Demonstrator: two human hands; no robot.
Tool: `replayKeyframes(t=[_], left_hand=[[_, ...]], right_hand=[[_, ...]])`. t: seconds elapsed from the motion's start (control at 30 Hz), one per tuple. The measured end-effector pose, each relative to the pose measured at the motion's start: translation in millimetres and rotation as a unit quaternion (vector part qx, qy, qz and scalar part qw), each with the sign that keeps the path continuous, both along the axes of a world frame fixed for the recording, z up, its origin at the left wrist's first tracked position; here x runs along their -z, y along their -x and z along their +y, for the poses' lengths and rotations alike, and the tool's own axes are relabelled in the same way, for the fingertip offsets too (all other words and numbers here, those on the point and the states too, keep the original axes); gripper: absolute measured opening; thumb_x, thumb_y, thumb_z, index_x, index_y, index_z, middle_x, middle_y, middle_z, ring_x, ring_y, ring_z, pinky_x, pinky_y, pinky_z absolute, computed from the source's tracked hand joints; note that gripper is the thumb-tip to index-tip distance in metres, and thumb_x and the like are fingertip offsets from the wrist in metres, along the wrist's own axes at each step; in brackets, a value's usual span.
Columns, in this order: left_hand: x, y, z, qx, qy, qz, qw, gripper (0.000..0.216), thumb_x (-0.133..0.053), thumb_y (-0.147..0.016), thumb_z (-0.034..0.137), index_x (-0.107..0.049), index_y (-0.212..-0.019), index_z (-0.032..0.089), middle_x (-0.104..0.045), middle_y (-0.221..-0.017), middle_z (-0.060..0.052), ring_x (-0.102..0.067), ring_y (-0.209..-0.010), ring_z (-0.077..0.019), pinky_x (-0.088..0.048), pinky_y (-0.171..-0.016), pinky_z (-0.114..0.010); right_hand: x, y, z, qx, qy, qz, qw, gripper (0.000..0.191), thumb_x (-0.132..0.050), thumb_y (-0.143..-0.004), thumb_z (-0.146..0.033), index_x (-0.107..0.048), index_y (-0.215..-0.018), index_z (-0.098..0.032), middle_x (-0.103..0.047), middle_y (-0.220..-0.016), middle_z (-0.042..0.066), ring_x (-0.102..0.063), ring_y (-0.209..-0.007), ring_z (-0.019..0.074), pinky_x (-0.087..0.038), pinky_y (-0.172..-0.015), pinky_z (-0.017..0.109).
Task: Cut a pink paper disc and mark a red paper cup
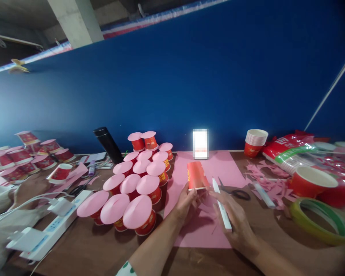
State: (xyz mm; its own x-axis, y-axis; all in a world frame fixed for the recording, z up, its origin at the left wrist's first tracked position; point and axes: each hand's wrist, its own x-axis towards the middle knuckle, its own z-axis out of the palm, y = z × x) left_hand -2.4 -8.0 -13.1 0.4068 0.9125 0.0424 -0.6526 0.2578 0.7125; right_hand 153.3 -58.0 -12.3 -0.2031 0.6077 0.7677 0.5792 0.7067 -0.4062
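My left hand (186, 203) grips a red paper cup (196, 175) from below and holds it upside down over a pink paper sheet (221, 166). My right hand (232, 218) is closed round a white pen-shaped tool (222, 207), whose tip points up towards the cup's rim. Both hands hover above the pink sheet on the brown table (103, 249). To the left of my hands stand several red cups topped with pink paper discs (138, 188), packed in rows.
Black scissors (237, 193) lie right of my hands. A green tape roll (319, 220), an open red cup (312, 182), stacked cups (255, 142), cup packs (293, 151) and pink scraps (264, 180) fill the right. A white power strip (50, 226), black flask (107, 145) and another person's hand (28, 189) are left.
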Motion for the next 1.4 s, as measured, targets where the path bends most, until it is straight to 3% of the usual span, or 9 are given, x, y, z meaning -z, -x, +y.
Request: replayKeyframes(t=[0.17, 0.33, 0.43, 0.77, 0.9, 1.0, 1.1, 1.27, 1.4], left_hand=[[1.8, -2.0, -2.3, -0.027, -0.021, 0.032, 0.999, 0.054, -0.077, -0.068, 0.030, -0.056, -0.116, 0.021, -0.066, -0.101, -0.009, -0.063, -0.092, -0.0209, -0.044, -0.090, -0.037], [-2.7, -2.6, 3.1, -0.013, 0.052, 0.010, 0.999, 0.049, -0.054, -0.082, 0.053, -0.060, -0.112, 0.014, -0.067, -0.106, -0.016, -0.062, -0.100, -0.0255, -0.046, -0.091, -0.040], [-4.1, -2.6, 5.9, -0.035, 0.123, 0.011, 0.992, 0.051, -0.040, -0.089, 0.051, -0.059, -0.116, 0.013, -0.068, -0.103, -0.016, -0.064, -0.098, -0.0255, -0.048, -0.089, -0.040], [-5.4, 1.1, 7.5, -0.014, 0.174, -0.019, 0.984, 0.051, -0.040, -0.090, 0.049, -0.059, -0.117, 0.010, -0.069, -0.102, -0.016, -0.063, -0.100, -0.0272, -0.046, -0.093, -0.041], [-4.6, 2.1, 9.3, -0.040, 0.179, -0.022, 0.983, 0.055, -0.044, -0.087, 0.053, -0.060, -0.114, 0.007, -0.069, -0.101, -0.017, -0.064, -0.098, -0.0260, -0.047, -0.092, -0.036], [-3.3, 4.3, 12.1, -0.070, 0.191, -0.029, 0.979, 0.050, -0.046, -0.088, 0.049, -0.061, -0.110, 0.006, -0.069, -0.097, -0.016, -0.065, -0.092, -0.0234, -0.049, -0.088, -0.034], [-3.6, 5.7, 13.9, -0.068, 0.192, -0.039, 0.978, 0.047, -0.046, -0.088, 0.046, -0.062, -0.106, 0.005, -0.069, -0.095, -0.016, -0.066, -0.089, -0.0232, -0.051, -0.084, -0.034], [-5.9, 4.6, 13.0, -0.079, 0.204, -0.054, 0.974, 0.049, -0.046, -0.088, 0.048, -0.061, -0.104, 0.005, -0.069, -0.091, -0.016, -0.066, -0.084, -0.0236, -0.053, -0.077, -0.035], [-4.7, 4.7, 12.2, -0.063, 0.180, -0.067, 0.979, 0.050, -0.048, -0.086, 0.051, -0.062, -0.100, 0.006, -0.068, -0.087, -0.015, -0.066, -0.081, -0.0231, -0.053, -0.076, -0.034]], right_hand=[[0.9, 0.2, -0.9, -0.001, 0.000, -0.006, 1.000, 0.049, -0.047, -0.085, -0.007, -0.045, -0.133, -0.019, -0.059, -0.126, 0.013, -0.053, -0.119, 0.0259, -0.046, -0.098, 0.044], [-1.8, 1.3, -3.1, -0.006, -0.002, -0.008, 1.000, 0.051, -0.046, -0.085, -0.007, -0.044, -0.135, -0.019, -0.059, -0.125, 0.013, -0.052, -0.120, 0.0259, -0.045, -0.098, 0.045], [-1.4, 1.2, -4.1, -0.017, -0.005, -0.014, 1.000, 0.051, -0.046, -0.085, -0.006, -0.044, -0.134, -0.019, -0.060, -0.124, 0.013, -0.053, -0.119, 0.0264, -0.046, -0.097, 0.045], [3.4, 2.9, -4.0, -0.036, 0.008, -0.005, 0.999, 0.047, -0.046, -0.085, -0.009, -0.046, -0.131, -0.020, -0.061, -0.122, 0.013, -0.058, -0.112, 0.0253, -0.050, -0.092, 0.040], [-1.5, 5.7, -5.4, -0.014, 0.002, 0.054, 0.998, 0.041, -0.047, -0.088, -0.011, -0.050, -0.128, -0.022, -0.062, -0.120, 0.012, -0.059, -0.110, 0.0243, -0.050, -0.091, 0.040], [-2.5, 4.8, -5.0, 0.010, 0.046, 0.124, 0.991, 0.036, -0.044, -0.092, -0.019, -0.051, -0.127, -0.021, -0.062, -0.119, 0.012, -0.059, -0.110, 0.0235, -0.049, -0.092, 0.040], [-0.3, 2.1, -1.3, 0.044, 0.095, 0.199, 0.974, 0.032, -0.043, -0.094, -0.029, -0.057, -0.122, -0.020, -0.065, -0.112, 0.011, -0.062, -0.100, 0.0219, -0.053, -0.083, 0.037], [-1.8, 2.5, 3.4, 0.062, 0.118, 0.277, 0.952, 0.036, -0.039, -0.095, -0.040, -0.062, -0.111, -0.017, -0.069, -0.083, 0.008, -0.061, -0.066, 0.0173, -0.049, -0.049, 0.026], [-12.4, 9.9, -3.7, 0.055, 0.131, 0.286, 0.948, 0.031, -0.043, -0.093, -0.039, -0.063, -0.101, -0.017, -0.065, -0.074, 0.004, -0.055, -0.056, 0.0136, -0.045, -0.047, 0.024]])
